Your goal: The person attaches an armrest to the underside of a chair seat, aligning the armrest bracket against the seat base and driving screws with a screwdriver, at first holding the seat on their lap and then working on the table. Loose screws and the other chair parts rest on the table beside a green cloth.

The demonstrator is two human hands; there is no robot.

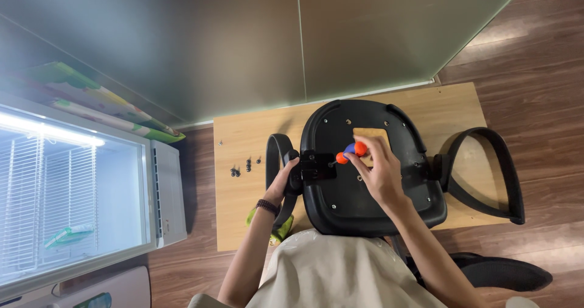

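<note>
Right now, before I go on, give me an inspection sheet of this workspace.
Surface: light wooden board lying on a wood floor.
Job's things: upturned black chair seat; left armrest at its bracket; orange and blue screwdriver with its tip at the bracket.
Clutter: loose dark screws on the board; second armrest at the seat's right side; green object near the board's front edge.
Grippers: left hand grips the left armrest; right hand holds the screwdriver.
Cables: nothing seen.
Surroundings: open lit fridge on the left; grey panels behind.
</note>
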